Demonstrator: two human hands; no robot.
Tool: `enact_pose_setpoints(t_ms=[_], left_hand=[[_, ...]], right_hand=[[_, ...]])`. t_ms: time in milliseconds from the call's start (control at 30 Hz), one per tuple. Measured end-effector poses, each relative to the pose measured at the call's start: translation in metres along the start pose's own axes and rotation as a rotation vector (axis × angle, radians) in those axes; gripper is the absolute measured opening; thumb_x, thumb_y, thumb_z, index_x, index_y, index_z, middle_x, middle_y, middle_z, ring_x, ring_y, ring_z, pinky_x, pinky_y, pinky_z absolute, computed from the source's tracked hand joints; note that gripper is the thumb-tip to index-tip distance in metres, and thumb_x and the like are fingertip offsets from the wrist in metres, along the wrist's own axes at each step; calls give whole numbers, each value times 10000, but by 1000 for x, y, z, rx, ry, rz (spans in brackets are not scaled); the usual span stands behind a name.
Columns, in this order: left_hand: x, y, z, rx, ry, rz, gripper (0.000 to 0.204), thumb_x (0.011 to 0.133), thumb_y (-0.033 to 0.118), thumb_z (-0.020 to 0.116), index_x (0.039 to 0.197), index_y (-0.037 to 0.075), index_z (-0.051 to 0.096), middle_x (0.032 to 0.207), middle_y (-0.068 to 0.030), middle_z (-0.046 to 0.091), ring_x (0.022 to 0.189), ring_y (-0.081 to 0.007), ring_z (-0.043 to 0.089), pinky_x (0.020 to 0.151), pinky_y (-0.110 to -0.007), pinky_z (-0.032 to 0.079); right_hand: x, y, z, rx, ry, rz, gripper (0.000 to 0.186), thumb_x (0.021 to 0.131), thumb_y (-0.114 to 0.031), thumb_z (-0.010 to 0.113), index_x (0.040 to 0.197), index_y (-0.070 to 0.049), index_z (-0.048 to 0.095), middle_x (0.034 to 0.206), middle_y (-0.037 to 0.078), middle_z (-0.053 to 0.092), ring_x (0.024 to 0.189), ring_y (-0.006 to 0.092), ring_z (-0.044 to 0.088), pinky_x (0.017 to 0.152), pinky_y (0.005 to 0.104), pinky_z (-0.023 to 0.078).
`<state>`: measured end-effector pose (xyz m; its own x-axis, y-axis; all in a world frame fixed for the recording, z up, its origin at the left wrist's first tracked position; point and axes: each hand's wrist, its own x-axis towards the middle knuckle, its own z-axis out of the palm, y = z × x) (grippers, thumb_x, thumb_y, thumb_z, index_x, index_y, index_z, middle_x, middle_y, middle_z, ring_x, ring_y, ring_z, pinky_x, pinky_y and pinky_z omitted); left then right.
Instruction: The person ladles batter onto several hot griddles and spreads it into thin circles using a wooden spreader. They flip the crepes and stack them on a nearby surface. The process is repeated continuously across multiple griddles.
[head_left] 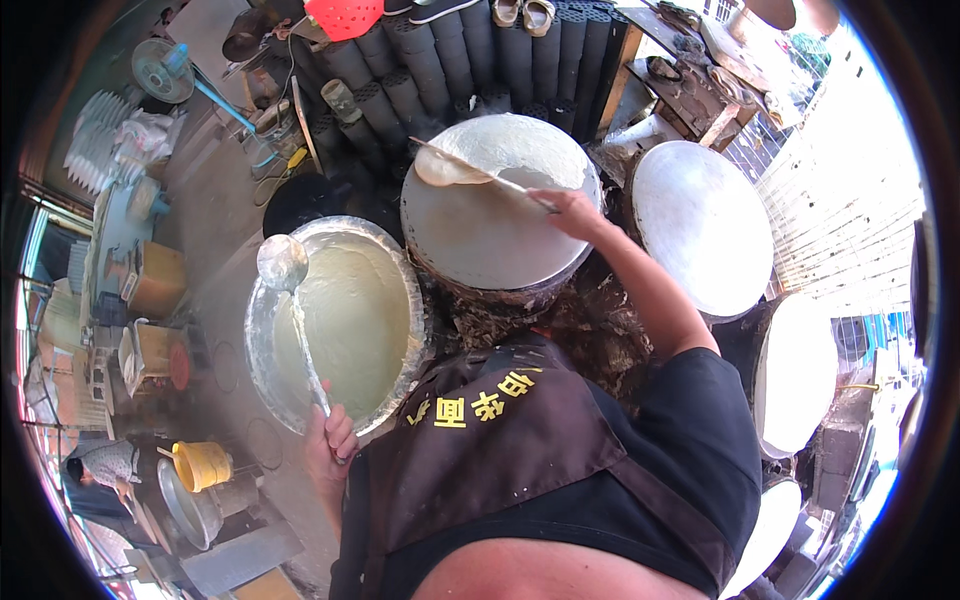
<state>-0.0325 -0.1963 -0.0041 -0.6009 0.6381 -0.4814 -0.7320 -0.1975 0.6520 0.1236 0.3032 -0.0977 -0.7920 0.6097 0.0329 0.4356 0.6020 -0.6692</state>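
My left hand (pixel 330 440) is closed round the handle of a long metal ladle, whose batter-coated bowl (pixel 282 262) is over the upper left of a large basin (pixel 262 330) of pale, creamy batter (pixel 355 340). My right hand (pixel 572 212) grips the handle of a flat-headed spreader (pixel 450 165), which reaches across a round grey griddle (pixel 480 240) in the centre. A white layer of batter (pixel 530 145) covers the far part of the griddle, with the spreader's head on its left portion. The near part of the griddle shows grey, with no white layer.
White round tops (pixel 700 225) stand at right. Stacked black perforated cylinders (pixel 440 70) line the back, with shoes and a red basket (pixel 340 15) on them. A fan (pixel 160 75), yellow bucket (pixel 200 465) and metal bowl (pixel 185 510) are at left, near another person (pixel 105 470).
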Motion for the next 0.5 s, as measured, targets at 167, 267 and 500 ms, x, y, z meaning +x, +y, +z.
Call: enact_pose_setpoints(t_ms=[167,267,500], left_hand=[[4,-6,-3,-31,-11,-26,412,1018,313,432,1381,122,388,685,40,336,485,-44,305,380,-191,294],[6,-8,-5,-21,-55,-19,405,1020,309,429,1375,119,393,683,40,330,485,-43,302,385,-192,295],[3,-15,-2,20,-58,-9,380,1022,289,427,1358,111,418,666,41,317,479,-43,298,388,-195,297]], right_hand=[[39,41,-9,-215,238,141,497,772,-31,559,1238,-190,625,1026,174,657,931,323,652,852,395,513],[44,26,21,-49,68,55,452,806,-19,559,1226,-173,629,1050,163,634,990,316,626,874,384,497],[38,58,-16,-68,107,-38,428,762,30,584,1119,-177,694,1123,156,607,1026,289,616,870,367,505]])
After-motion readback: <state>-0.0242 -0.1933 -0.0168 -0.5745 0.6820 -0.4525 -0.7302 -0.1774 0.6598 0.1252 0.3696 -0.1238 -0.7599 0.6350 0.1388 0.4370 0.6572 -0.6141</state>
